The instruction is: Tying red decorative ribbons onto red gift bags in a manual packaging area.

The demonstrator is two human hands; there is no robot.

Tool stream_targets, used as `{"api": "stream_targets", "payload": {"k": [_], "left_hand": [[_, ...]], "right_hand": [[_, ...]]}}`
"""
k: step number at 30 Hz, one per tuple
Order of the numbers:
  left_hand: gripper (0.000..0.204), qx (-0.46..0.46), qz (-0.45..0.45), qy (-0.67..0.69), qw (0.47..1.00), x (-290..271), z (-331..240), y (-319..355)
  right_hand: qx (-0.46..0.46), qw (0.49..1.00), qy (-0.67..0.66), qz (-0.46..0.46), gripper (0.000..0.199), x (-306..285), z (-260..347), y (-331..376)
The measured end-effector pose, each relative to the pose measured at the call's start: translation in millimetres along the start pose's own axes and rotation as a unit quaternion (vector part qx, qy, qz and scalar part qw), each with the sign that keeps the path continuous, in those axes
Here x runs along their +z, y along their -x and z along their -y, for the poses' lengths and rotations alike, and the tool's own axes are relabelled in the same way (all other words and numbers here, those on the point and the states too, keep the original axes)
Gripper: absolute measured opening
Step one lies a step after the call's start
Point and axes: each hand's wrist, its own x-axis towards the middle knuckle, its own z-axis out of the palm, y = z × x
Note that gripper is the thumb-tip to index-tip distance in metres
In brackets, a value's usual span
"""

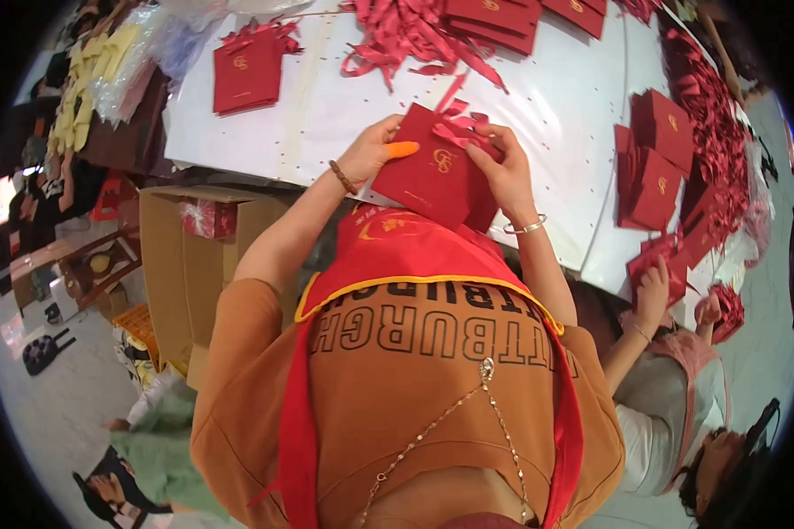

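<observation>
Above the near edge of the white table [326,115], both hands hold up a flat, dark red paper gift bag [432,176] with a small gold emblem on its matte face. The left hand [370,152] is closed on the bag's left edge, its thumb, capped in an orange finger cot, pressed flat on the paper. The right hand [501,167] pinches the bag's top right corner, where a crinkled red ribbon handle [460,128] bunches up against the fingers. At twelve o'clock from the bag lies a loose tangle of glossy red ribbon strips [406,35], and at eleven o'clock a small stack of identical red bags [247,69] rests flat. At three o'clock, more red bags [657,167] lean in overlapping piles beside heaped ribbon. At four o'clock, another person's hand [655,284] grips one more such bag at the table's edge. At nine o'clock, below the table, an open brown corrugated cardboard box [172,264] holds a red packet wrapped in clear film [207,218]. At ten o'clock, yellow items in crinkly clear plastic bags [106,70] are piled up.
</observation>
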Motion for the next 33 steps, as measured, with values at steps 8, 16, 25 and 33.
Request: {"api": "stream_targets", "payload": {"k": [8,16,25,33], "left_hand": [[0.048,0.125,-0.181,-0.079,0.972,-46,-20,10],[0.047,0.25,-0.479,-0.02,0.841,-267,-99,8],[0.037,0.083,-0.545,-0.504,0.665,-347,-71,-22],[0.021,0.37,-0.426,-0.567,0.6,-202,-86,-63]], "right_hand": [[0.052,0.993,-0.106,0.009,0.027,28,20,-7],[0.116,0.991,-0.054,0.029,0.023,9,3,-7],[0.022,0.991,0.133,-0.007,0.017,9,1,-13],[-0.193,0.901,0.385,-0.043,0.015,-3,-8,-13]]}}
